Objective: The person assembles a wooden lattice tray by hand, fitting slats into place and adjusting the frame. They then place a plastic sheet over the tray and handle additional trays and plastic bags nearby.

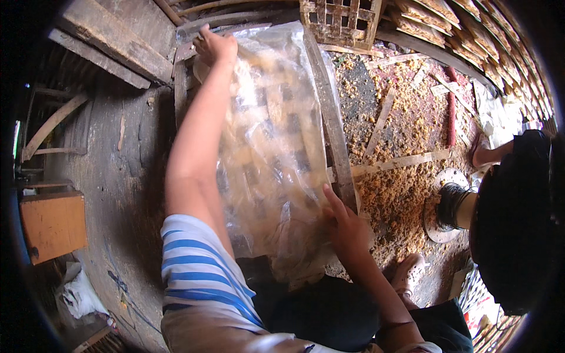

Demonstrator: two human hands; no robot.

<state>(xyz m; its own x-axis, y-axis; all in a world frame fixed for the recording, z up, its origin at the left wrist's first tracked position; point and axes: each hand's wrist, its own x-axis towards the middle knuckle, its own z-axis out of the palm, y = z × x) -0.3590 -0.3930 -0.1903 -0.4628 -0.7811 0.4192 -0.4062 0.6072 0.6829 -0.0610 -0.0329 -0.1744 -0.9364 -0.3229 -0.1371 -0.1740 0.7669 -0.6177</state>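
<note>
A clear plastic sheet (271,159), wrinkled and shiny, lies over a slatted wooden rack in front of me. The rack's right rail (329,112) shows beside the sheet, and its woven slats show dimly through the plastic. With my left arm stretched far forward, my left hand (216,47) is closed on the sheet at the far left corner. My right hand (350,232) is at the near right edge by the rail, one finger extended and the others bent round the plastic, partly hidden. The sheet's near end hangs toward my dark-clothed lap.
Yellowish crumbs (406,123) and loose wooden strips (406,162) litter the floor at right. Beyond stand a round-based post (447,203) and another person's foot (491,154). Stacked woven trays (447,26) line the far right. An orange-brown wooden box (53,226) sits at left.
</note>
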